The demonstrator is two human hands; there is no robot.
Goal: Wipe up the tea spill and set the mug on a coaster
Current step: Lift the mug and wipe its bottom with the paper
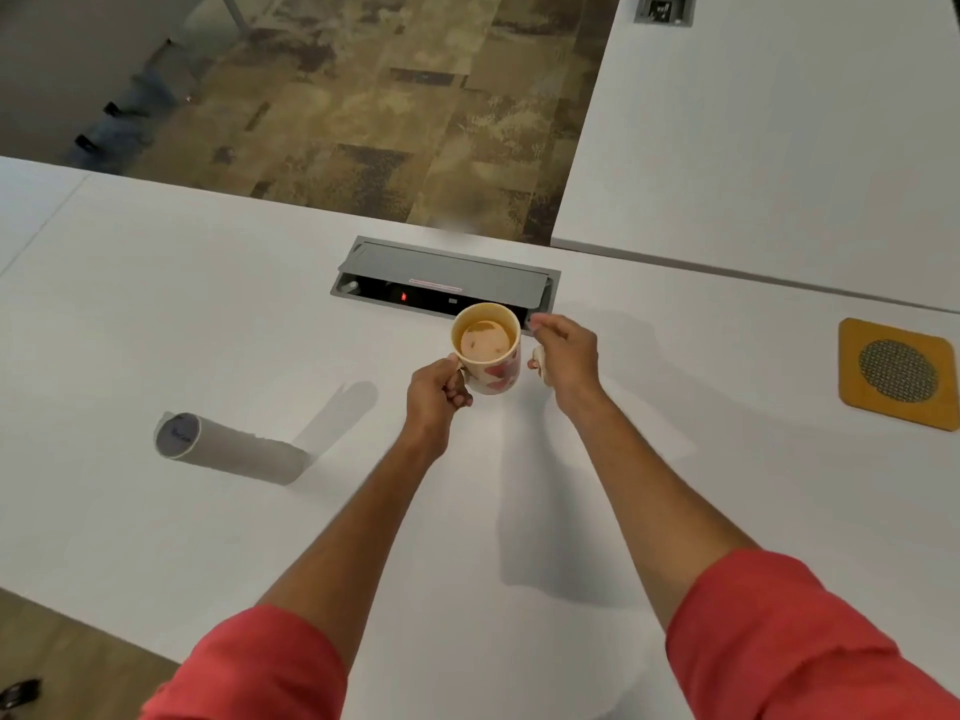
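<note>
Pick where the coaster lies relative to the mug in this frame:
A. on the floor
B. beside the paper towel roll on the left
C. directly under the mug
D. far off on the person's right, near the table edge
D: the coaster sits bare far to the right, while the left hand holds the mug near the table's middle.

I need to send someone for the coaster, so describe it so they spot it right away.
Look at the long white table with the grey socket box set into it. Go to its far right edge: the coaster lies flat there, alone. It is a yellow rounded square with a dark mesh circle in the middle.
</note>
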